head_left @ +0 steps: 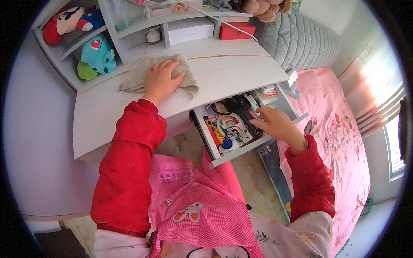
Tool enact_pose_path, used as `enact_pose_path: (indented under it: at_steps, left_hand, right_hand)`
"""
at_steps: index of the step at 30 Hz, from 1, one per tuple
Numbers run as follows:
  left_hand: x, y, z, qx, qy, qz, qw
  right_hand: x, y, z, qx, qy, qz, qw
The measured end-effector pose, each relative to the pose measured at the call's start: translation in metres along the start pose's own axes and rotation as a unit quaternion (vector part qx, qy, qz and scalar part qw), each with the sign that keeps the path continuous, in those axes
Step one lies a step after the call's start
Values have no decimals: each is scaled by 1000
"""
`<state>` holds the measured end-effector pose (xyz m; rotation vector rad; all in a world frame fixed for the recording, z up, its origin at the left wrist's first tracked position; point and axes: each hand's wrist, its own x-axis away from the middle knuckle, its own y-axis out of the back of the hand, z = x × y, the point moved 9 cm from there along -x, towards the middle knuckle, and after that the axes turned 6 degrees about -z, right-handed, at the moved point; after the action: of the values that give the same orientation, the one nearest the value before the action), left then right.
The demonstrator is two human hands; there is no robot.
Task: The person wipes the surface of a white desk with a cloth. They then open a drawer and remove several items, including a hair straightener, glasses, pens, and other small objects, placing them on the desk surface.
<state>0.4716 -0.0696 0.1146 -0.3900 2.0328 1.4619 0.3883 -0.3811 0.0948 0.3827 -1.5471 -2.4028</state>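
My left hand lies palm down on a grey-beige terry cloth, fingers curved onto it, on the white desktop. Below the desktop's front edge, a drawer is pulled out. Over its right part hovers my right hand, fingers apart; whether the fingertips touch anything inside is unclear. Within the drawer are a coiled white cable, a yellow cord, a round blue object, a black item and a white tube. Several smaller things are tangled among them.
Along the desk's back, a shelf unit holds plush toys, a white box and a red box. A white cable hangs across the shelf. To the right stands a bed with pink floral bedding and a grey quilted headboard.
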Motion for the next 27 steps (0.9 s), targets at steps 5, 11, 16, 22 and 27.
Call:
enact_pose_path:
  at_steps: [5,11,16,22,27]
  left_hand:
    - [-1,3,-3,10,5,1,1000]
    - [-3,-1,-3,39,-16,-23,999]
    - [-1,-3,9,34,-29,-34,998]
    - [-4,-6,5,41,-25,-15,999]
    - [-2,-4,13,65,7,-10,998]
  right_hand:
    - [-21,-47,-17,75,46,134,987]
    - [-20,-49,-36,46,-28,102,993]
    - [-23,-14,-18,33,-77,9,996]
    - [-15,4,-7,87,-31,-63,994]
    - [-6,51,-4,-36,-16,-31,999]
